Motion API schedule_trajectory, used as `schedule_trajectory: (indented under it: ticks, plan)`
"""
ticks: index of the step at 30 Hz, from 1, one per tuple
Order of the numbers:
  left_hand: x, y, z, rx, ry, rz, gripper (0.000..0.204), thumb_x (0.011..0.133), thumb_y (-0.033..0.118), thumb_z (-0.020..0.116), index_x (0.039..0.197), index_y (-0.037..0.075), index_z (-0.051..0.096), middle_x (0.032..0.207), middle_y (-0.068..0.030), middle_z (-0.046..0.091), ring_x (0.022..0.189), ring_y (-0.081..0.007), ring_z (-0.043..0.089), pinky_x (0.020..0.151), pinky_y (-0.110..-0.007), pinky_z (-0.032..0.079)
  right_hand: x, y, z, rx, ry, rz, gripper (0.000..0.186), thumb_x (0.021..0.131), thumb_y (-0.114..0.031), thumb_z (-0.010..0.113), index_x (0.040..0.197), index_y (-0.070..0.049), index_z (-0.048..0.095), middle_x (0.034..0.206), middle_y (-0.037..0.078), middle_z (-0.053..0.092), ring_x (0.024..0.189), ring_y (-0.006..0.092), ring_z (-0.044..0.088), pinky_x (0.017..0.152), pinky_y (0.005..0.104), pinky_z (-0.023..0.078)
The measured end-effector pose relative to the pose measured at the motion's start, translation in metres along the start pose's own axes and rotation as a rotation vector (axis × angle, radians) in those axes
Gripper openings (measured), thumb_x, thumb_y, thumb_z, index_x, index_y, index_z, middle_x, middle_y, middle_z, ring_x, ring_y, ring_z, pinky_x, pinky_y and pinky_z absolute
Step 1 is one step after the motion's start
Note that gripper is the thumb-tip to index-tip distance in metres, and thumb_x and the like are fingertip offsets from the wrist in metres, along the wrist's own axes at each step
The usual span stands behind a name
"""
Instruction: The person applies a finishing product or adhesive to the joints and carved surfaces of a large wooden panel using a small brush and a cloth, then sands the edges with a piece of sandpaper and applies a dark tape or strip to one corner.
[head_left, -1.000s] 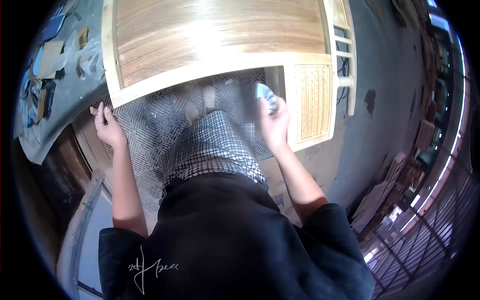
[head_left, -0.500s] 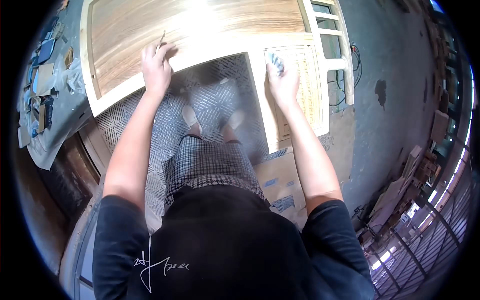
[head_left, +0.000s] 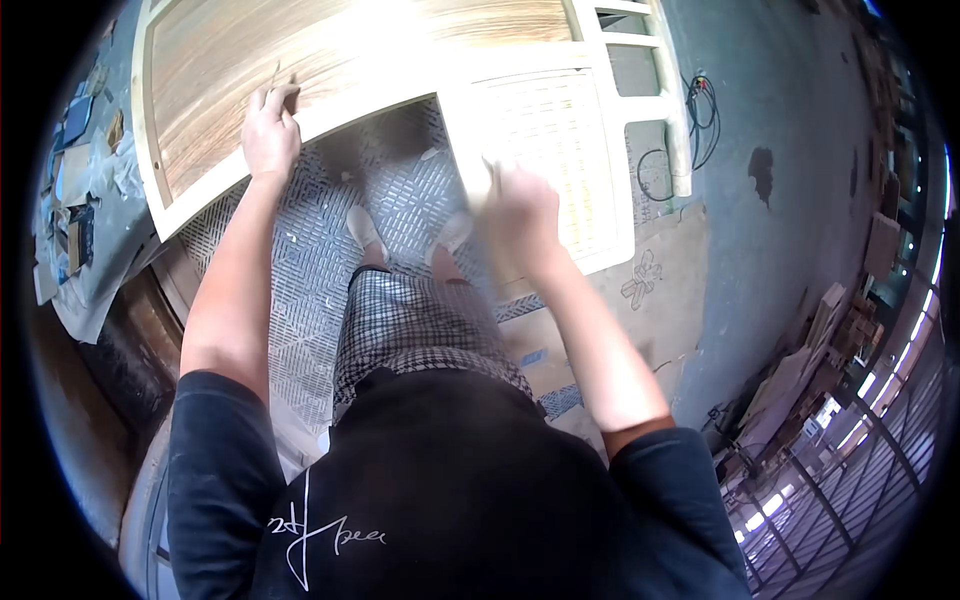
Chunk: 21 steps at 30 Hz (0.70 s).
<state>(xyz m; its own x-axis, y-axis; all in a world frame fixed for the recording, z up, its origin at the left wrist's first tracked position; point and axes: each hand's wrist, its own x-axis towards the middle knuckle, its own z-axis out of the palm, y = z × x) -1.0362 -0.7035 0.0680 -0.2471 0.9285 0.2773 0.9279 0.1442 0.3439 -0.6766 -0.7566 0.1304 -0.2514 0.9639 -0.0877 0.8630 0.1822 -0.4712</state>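
Observation:
A wooden furniture frame (head_left: 205, 203) with a brown grained panel (head_left: 220, 65) lies in front of me. At its arched near edge my left hand (head_left: 272, 135) is closed on a thin stick-like tool (head_left: 277, 72), whose kind I cannot make out. The right part of the frame bears a pale carved panel (head_left: 575, 200), washed out by glare. My right hand (head_left: 528, 215), smeared by motion, is over that panel's left border. Its fingers are closed, with a small end of a crumpled rag showing beside them, mostly hidden.
Pale rails (head_left: 640, 105) extend from the frame's right side. Black cables (head_left: 705, 120) lie on the grey floor beyond. Cardboard (head_left: 665, 285) and a patterned mat (head_left: 300, 290) are underfoot. A sheet-covered surface with scraps (head_left: 75, 160) stands at left.
My right hand has moved left and nearer to me with the rag. The left hand has shifted left. The whole view has turned slightly, so the frame appears further left.

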Motion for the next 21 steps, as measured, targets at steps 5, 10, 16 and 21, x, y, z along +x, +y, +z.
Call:
schedule_trajectory:
  ticks: [5, 10, 16, 21]
  plan:
    - [0.001, 0.004, -0.003, 0.039, -0.075, -0.099, 0.027, 0.091, 0.009, 0.055, 0.112, 0.018, 0.07, 0.106, -0.0139, 0.061, 0.101, -0.0356, 0.062, 0.087, -0.045, 0.052, -0.115, 0.003, -0.031, 0.076, -0.214, 0.159, 0.023, 0.086, -0.006, 0.06, 0.109, -0.001, 0.063, 0.095, 0.019, 0.064, 0.091, 0.0385, 0.064, 0.076, 0.0499, 0.053]
    - [0.002, 0.007, -0.002, 0.013, -0.045, -0.114, 0.028, 0.095, 0.017, 0.054, 0.12, 0.017, 0.067, 0.108, -0.0137, 0.061, 0.102, -0.033, 0.062, 0.091, -0.043, 0.051, -0.097, -0.003, -0.065, -0.108, -0.392, 0.179, 0.026, 0.085, -0.006, 0.061, 0.111, -0.005, 0.067, 0.097, 0.017, 0.068, 0.088, 0.0361, 0.067, 0.075, 0.0465, 0.055]
    - [0.002, 0.008, -0.001, 0.006, -0.021, -0.081, 0.028, 0.096, 0.018, 0.053, 0.121, 0.017, 0.067, 0.107, -0.0138, 0.061, 0.099, -0.0341, 0.063, 0.087, -0.044, 0.052, 0.057, 0.002, -0.054, -0.251, -0.13, -0.344, 0.035, 0.088, -0.009, 0.062, 0.122, -0.012, 0.067, 0.112, 0.013, 0.067, 0.098, 0.0292, 0.067, 0.084, 0.0399, 0.056]
    - [0.001, 0.008, 0.0, -0.017, -0.028, -0.107, 0.027, 0.096, 0.016, 0.054, 0.119, 0.015, 0.068, 0.11, -0.0145, 0.061, 0.097, -0.0362, 0.065, 0.085, -0.045, 0.053, 0.135, 0.006, -0.032, -0.458, -0.117, -0.789, 0.039, 0.094, -0.012, 0.056, 0.133, -0.014, 0.062, 0.133, 0.009, 0.06, 0.117, 0.0264, 0.059, 0.097, 0.0389, 0.052]
